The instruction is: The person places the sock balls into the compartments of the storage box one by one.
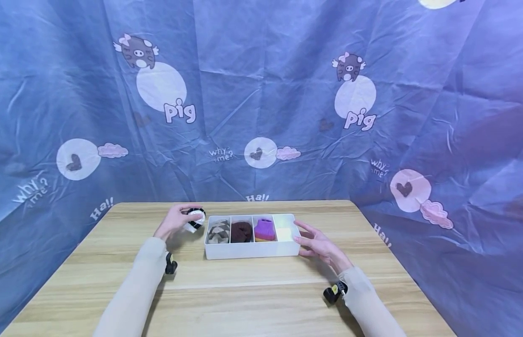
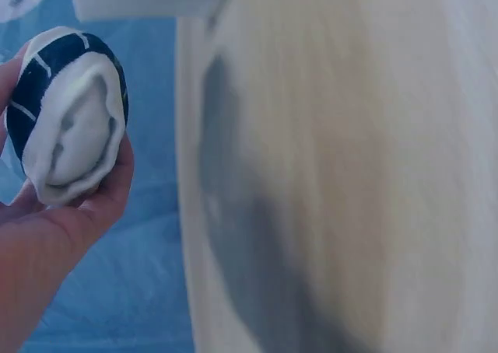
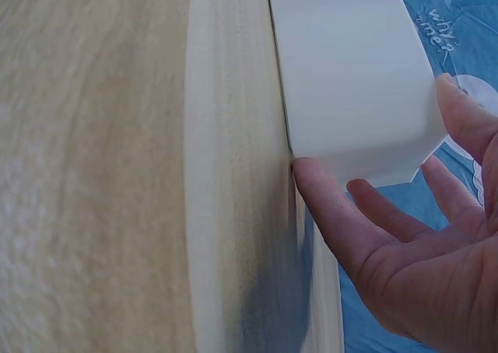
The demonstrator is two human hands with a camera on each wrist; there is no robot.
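Note:
My left hand [image 1: 176, 221] grips a rolled-up sock [image 2: 82, 127], black with white lines and a white cuff, held just left of the white box. That long box [image 1: 253, 250] has several compartments in a row. From the left sit a grey-and-beige patterned sock roll [image 1: 219, 232], a dark brown one [image 1: 241, 232] and a purple one with a yellow edge [image 1: 264, 230]. The rightmost compartment shows its bare white floor. At the box's right end, my right hand [image 1: 322, 245] touches the wall with spread, mostly straight fingers, seen close up in the right wrist view.
The box stands on a light wooden table [image 1: 244, 299], toward its far edge. Behind and beside the table hangs a blue cloth [image 1: 261, 93] printed with pigs and hearts. A black strapped device [image 1: 170, 264] is on the left wrist, another [image 1: 335, 292] on the right.

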